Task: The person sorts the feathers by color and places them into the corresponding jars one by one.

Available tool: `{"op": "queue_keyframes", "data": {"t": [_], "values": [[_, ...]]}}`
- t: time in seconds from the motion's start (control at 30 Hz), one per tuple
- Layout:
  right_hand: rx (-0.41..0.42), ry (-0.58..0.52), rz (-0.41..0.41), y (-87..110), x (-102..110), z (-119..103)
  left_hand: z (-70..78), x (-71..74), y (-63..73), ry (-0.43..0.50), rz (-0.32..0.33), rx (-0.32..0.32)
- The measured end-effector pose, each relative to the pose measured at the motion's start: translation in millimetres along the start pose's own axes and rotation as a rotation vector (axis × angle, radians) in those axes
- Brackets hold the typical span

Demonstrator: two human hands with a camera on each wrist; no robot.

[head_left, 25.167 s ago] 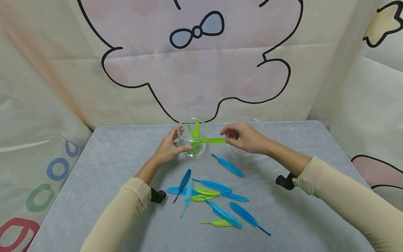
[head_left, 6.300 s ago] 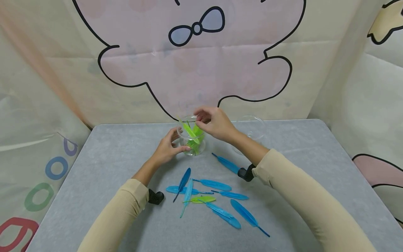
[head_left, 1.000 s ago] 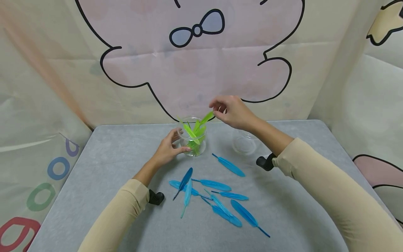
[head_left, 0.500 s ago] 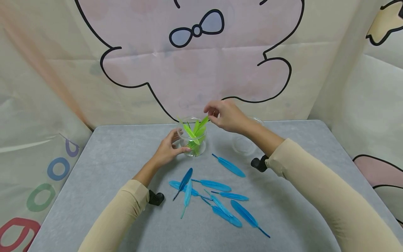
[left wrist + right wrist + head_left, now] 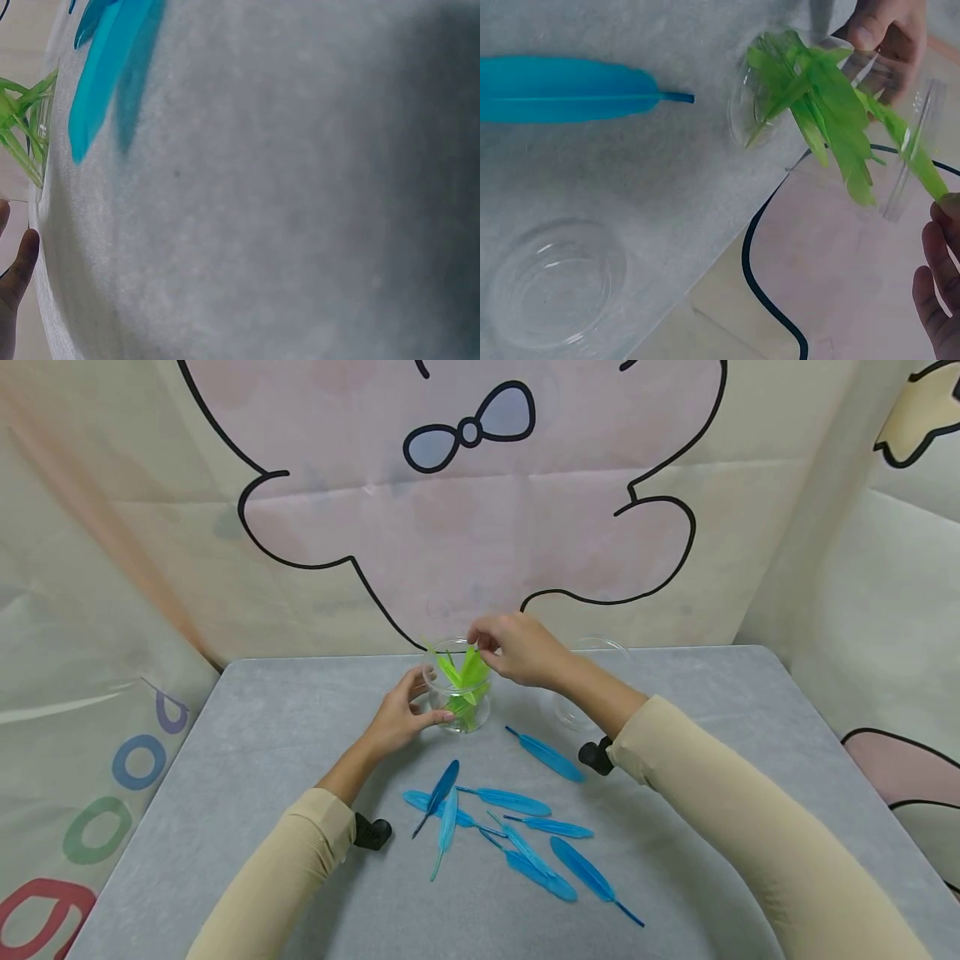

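Note:
My left hand (image 5: 401,714) grips the side of a clear jar (image 5: 483,714) standing near the table's back edge. Several green feathers (image 5: 832,97) lean inside it, fanned out. At the jar's mouth my right hand (image 5: 521,650) pinches the tip of another green feather (image 5: 922,169), most of which is inside the jar. In the left wrist view, only the left fingertips (image 5: 26,251) show at the edge. Several blue feathers (image 5: 513,800) lie on the table in front of the jar, some crossing each other.
A second clear jar (image 5: 573,714) stands to the right, partly hidden behind the right forearm. One blue feather (image 5: 551,756) lies apart from the others, nearer the jars. Behind the grey table (image 5: 300,693) hangs a printed cloth backdrop (image 5: 330,518).
My right hand has moved left and down, lowering the green feather into the left jar. The green feathers earlier on the table are gone from it. The left hand keeps its hold.

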State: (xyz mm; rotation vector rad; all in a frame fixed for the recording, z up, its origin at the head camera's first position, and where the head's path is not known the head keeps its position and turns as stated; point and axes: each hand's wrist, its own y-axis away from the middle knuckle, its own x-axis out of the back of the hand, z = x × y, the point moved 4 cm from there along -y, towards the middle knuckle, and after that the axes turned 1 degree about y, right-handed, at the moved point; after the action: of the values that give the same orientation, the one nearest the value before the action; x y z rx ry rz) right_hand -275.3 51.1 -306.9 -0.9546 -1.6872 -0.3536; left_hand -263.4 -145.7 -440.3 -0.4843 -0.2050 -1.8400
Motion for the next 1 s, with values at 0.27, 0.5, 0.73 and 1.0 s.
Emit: {"op": "queue_keyframes", "data": {"t": [0.27, 0.5, 0.73, 1.0], "values": [[-0.005, 0.033, -0.030, -5.5, -8, -4, -0.3, -0.4, -0.1, -0.006, 0.006, -0.008], [-0.019, 0.026, -0.069, -6.4, -13, -6, -0.7, -1.1, 0.1, 0.001, 0.006, -0.013], [-0.016, 0.021, -0.075, -4.6, -16, -3, -1.2, -1.3, 0.6, 0.005, 0.003, -0.014], [-0.012, -0.014, -0.057, 3.5, -11, -1, -1.9, -1.3, 1.7, 0.002, 0.007, -0.015]]}}
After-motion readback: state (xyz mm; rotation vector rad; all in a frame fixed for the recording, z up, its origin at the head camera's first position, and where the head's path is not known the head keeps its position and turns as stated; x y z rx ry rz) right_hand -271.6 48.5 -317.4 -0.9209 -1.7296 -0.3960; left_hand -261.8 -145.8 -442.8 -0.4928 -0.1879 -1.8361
